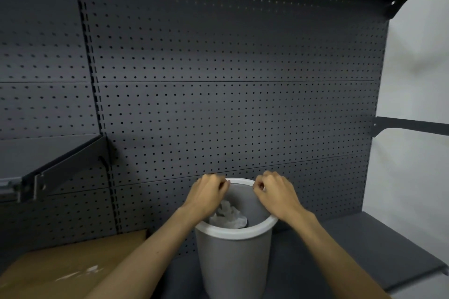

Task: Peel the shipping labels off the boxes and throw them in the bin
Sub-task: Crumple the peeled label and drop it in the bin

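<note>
A grey bin (234, 260) with a white rim stands on the dark shelf in front of me. Crumpled white label scraps (228, 216) lie inside it. Both hands hover over the bin's mouth with curled fingers. My left hand (206, 195) is above the left rim and my right hand (277, 195) above the right rim. Whether either hand pinches a small scrap cannot be told. A brown cardboard box (68, 267) lies at the lower left, with white label residue (80, 273) on its top face.
A dark pegboard wall (230, 104) rises right behind the bin. A shelf bracket (60, 167) juts out at the left. The dark shelf surface (364, 245) extends to the right, ending at an edge by a white wall.
</note>
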Available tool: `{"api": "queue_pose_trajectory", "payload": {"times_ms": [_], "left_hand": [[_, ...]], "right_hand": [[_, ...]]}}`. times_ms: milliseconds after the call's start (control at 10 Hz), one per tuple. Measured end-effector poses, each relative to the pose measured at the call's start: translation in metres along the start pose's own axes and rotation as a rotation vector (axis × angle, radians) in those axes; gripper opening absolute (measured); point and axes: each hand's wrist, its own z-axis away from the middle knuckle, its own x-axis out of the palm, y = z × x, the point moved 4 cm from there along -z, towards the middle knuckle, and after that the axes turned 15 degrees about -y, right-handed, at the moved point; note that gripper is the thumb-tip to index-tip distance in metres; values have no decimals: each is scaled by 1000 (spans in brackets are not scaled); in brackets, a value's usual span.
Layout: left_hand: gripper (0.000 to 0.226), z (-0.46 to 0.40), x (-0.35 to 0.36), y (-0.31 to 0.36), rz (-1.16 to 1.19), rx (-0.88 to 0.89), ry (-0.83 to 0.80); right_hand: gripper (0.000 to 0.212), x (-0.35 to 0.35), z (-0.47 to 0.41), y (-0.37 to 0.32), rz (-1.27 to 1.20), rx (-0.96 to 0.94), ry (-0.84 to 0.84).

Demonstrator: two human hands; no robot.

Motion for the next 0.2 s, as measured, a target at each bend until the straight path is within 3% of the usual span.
{"api": "queue_pose_trajectory", "payload": {"times_ms": [200], "left_hand": [[49, 60, -34, -24, 93, -110, 164]], "right_hand": [[19, 18, -14, -44, -108, -138, -4]]}}
